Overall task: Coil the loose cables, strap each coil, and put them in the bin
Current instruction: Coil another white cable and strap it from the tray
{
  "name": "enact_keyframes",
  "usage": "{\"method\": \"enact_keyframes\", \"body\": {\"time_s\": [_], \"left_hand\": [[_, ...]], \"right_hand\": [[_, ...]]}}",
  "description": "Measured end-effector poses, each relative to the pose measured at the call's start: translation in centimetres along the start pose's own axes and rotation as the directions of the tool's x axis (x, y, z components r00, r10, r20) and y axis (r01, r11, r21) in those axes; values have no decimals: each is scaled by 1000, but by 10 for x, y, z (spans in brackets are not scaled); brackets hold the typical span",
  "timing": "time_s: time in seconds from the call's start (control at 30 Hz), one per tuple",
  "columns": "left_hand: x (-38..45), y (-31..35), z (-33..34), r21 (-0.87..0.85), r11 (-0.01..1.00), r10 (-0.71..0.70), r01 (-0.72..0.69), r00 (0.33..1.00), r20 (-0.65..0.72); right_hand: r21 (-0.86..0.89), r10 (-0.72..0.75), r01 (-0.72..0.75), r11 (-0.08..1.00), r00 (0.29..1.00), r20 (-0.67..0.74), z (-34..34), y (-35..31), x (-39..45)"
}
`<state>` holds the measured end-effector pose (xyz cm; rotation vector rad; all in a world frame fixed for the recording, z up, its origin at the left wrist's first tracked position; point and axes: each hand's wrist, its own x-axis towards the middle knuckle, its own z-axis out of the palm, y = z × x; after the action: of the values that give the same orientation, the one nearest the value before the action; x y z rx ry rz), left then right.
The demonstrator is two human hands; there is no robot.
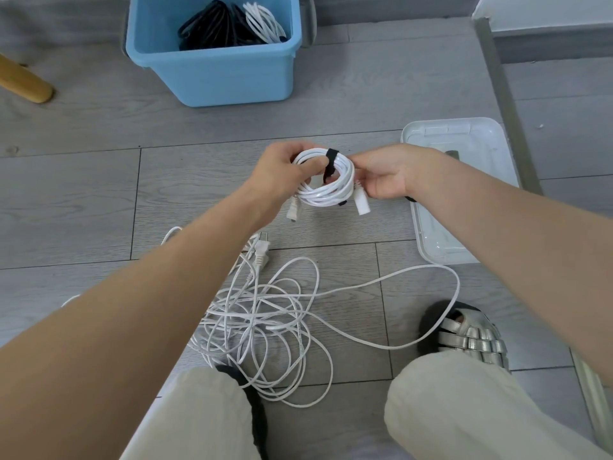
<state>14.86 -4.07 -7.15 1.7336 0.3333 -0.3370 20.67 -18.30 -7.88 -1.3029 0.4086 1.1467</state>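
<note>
A white coiled cable [326, 189] hangs in the air between both hands, with a black strap [330, 164] wrapped round its top. My left hand [278, 175] grips the coil's left side, thumb over the loops. My right hand [386, 174] pinches the coil's right side near a white plug [361, 204]. A second white plug [292, 210] dangles at the lower left. On the floor below lies a tangle of loose white cables [262, 323]. The blue bin [219, 51] stands at the far centre and holds black and white coils [232, 24].
A clear plastic lid or tray [464, 144] lies on the grey wood floor at the right. A wooden furniture leg [25, 83] is at the far left. My knees and a silver sandal [471, 336] sit at the bottom.
</note>
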Motion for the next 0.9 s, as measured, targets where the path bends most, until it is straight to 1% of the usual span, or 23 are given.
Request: {"method": "enact_keyframes", "body": {"time_s": [0.07,0.17,0.23,0.27,0.33,0.4,0.47,0.53,0.63,0.77,0.8,0.83,0.87,0.9], "left_hand": [[2,-1,-1,-67,997,-26,26,1000,0],[5,-8,-3,-108,991,-78,76,997,-18],[6,-12,-5,-127,987,-107,101,993,-42],[6,-13,-5,-118,988,-110,103,993,-53],[6,-13,-6,-52,994,-105,101,992,-76],[6,-13,-5,-42,994,-106,103,991,-83],[6,-14,-4,-121,985,-130,122,990,-62],[6,-16,-3,-154,977,-155,148,987,-31],[5,-17,-3,-199,963,-183,182,983,11],[2,-17,-5,-343,910,-231,232,972,44],[2,-17,-5,-355,903,-240,241,970,46],[1,-16,-5,-364,897,-249,249,967,47],[1,-16,-4,-376,891,-259,256,965,44],[1,-16,-3,-394,881,-269,263,962,40]], "right_hand": [[-7,-11,11,1000,1000,-16,1,1,3],[-55,-64,59,997,994,-93,5,0,7],[-42,-106,102,994,990,-91,8,-2,6],[-45,-112,110,993,992,-64,10,-4,4],[-127,-124,126,984,992,22,14,-8,-3],[-283,-146,163,945,986,81,17,-7,-7],[-407,-160,163,899,986,43,19,-3,-4],[-491,-189,167,855,982,6,21,2,-1],[-554,-223,197,809,975,21,22,6,1],[-568,-260,246,786,964,56,20,10,3],[-587,-278,259,767,959,60,19,12,3],[-631,-303,273,726,951,63,20,14,3],[-690,-332,286,665,941,71,19,15,4],[-759,-364,295,580,928,82,20,15,4]]}}
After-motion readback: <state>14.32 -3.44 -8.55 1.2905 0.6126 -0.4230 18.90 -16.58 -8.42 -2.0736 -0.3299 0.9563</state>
